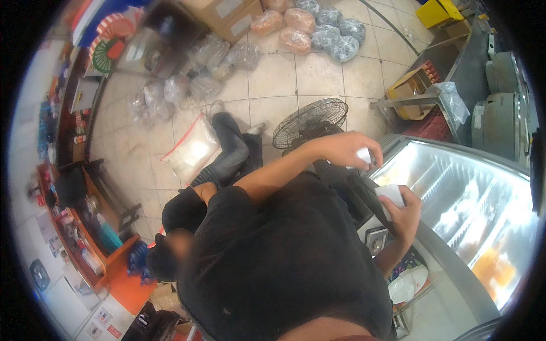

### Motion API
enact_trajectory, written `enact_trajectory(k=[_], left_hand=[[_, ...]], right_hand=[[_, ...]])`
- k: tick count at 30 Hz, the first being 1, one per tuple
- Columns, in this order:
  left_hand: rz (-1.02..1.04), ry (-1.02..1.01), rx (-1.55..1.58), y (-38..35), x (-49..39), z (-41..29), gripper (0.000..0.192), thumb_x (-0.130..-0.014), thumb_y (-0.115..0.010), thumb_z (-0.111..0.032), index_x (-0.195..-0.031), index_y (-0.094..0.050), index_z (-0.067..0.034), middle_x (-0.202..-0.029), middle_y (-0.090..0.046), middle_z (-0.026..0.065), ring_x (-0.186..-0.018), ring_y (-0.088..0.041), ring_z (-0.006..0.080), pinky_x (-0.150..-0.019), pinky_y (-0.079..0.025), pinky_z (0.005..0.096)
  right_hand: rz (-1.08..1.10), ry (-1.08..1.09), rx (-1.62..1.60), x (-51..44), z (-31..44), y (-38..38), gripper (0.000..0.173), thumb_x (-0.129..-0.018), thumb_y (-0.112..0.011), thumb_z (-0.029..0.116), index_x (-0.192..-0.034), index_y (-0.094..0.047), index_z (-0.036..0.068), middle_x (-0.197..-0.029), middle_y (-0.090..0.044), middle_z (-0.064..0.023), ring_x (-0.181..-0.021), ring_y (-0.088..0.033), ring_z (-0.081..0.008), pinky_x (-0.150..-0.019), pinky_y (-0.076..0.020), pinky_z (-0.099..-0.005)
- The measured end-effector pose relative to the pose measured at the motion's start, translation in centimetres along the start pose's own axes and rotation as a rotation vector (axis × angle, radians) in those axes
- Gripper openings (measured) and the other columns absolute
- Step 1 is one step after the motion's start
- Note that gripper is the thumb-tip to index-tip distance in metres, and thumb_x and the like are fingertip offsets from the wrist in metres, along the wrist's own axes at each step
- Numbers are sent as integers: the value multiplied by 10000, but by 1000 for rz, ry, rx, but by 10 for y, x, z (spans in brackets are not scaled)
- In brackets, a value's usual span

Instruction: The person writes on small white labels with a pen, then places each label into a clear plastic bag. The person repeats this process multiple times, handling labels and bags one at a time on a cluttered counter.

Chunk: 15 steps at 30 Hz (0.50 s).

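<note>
My left hand (347, 149) reaches across in front of my black shirt, its fingers curled around a small white piece (363, 155), possibly paper or tissue. Lower and to the right, my right hand (403, 211) grips a flat white folded piece (389, 198), with the thumb laid over its face. Whether this is paper or cloth cannot be told. The two hands are apart. Both are beside the near edge of a lit glass-fronted display cooler (460, 204), whose contents are blurred by glare.
A wire-caged fan (311, 123) stands beyond my left forearm. To the left, another person in a dark cap (162, 255) and jeans is by a white plastic sack (192, 149). Several bagged goods (298, 30) and cardboard boxes (230, 17) lie on the tiled floor. Shelves (76, 230) line the left.
</note>
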<state>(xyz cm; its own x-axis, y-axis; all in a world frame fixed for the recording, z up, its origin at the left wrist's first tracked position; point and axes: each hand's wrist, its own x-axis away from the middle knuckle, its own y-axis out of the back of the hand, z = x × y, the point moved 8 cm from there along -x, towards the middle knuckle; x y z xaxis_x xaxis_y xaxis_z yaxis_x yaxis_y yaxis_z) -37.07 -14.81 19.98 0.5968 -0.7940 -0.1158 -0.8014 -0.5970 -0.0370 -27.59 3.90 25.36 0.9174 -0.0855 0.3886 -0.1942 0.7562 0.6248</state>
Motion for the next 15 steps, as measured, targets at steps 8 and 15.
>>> enact_trajectory(k=[8, 15], left_hand=[[67, 86, 92, -24, 2, 0, 262, -870, -771, -201, -1089, -726, -65, -1032, -735, 86, -928, -682, 212, -840, -526, 344], [6, 193, 9, -7, 0, 8, 231, -823, -805, -179, -1000, -734, -50, -857, -722, 92, -821, -673, 171, -766, -517, 322]], right_hand=[[217, 226, -235, -20, 23, -53, 420, -713, -929, 61, -972, -599, 36, -948, -732, -70, -912, -684, -128, -823, -542, -308], [143, 125, -92, -35, 28, -34, 388, -718, -902, 107, -978, -625, 30, -889, -671, -18, -833, -618, -95, -758, -491, -268]])
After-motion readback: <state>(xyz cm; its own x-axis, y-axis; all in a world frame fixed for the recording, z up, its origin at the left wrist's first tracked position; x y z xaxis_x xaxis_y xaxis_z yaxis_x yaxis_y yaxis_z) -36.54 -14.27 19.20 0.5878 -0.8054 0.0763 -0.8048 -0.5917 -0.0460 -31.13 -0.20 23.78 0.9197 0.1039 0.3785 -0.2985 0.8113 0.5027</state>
